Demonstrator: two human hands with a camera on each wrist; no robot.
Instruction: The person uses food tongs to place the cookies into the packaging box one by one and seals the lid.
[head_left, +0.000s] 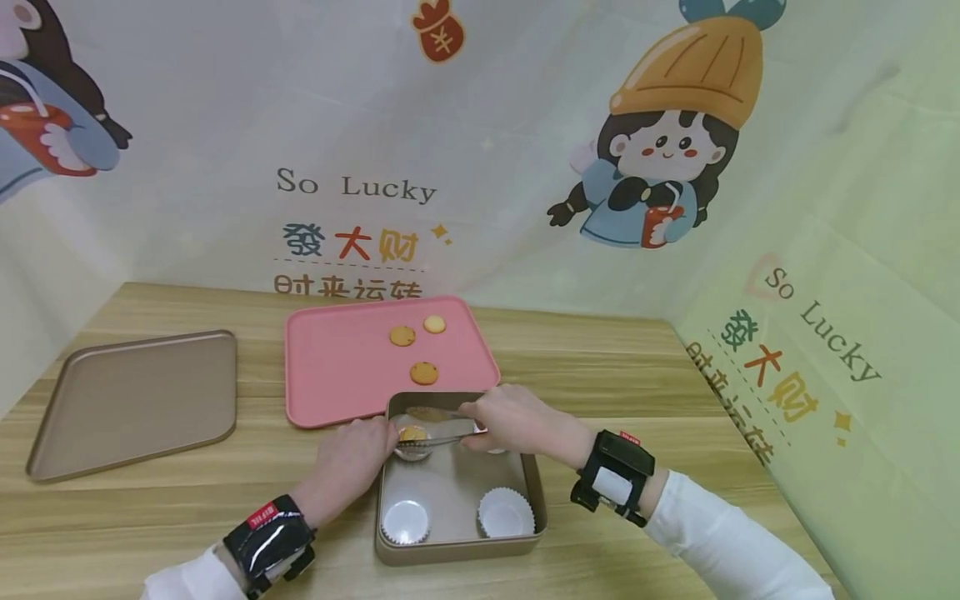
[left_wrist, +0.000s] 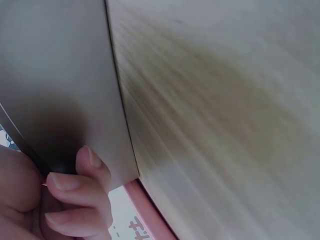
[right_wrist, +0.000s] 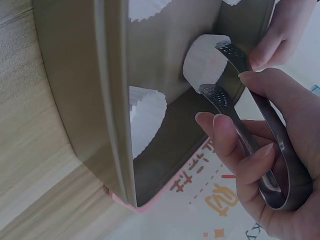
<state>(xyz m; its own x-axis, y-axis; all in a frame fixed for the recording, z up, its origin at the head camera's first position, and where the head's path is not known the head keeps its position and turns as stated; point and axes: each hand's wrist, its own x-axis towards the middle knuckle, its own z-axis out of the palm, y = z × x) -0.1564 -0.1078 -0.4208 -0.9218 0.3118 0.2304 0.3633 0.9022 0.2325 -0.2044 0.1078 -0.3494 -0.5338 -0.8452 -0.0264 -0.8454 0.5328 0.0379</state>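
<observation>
My left hand (head_left: 348,460) grips the left rim of a deep bronze baking pan (head_left: 459,550), with curled fingers (left_wrist: 77,192) against its outer wall in the left wrist view. My right hand (head_left: 517,419) holds metal tongs (right_wrist: 299,186) above the pan. Their perforated tips stand apart, near the back left white paper cup (right_wrist: 204,65). A golden cookie (head_left: 412,433) shows at that cup in the head view, partly behind the tongs. Two more paper cups, front left (head_left: 406,523) and front right (head_left: 506,513), are in the pan. A back right cup is mostly hidden by my right hand.
Behind the pan lies a pink tray (head_left: 337,367) with three round cookies, one of them a chip-dotted cookie (head_left: 423,373). A flat bronze tray (head_left: 142,408) is at the left of the wooden table (head_left: 600,367). Printed cloth (head_left: 510,167) hangs behind.
</observation>
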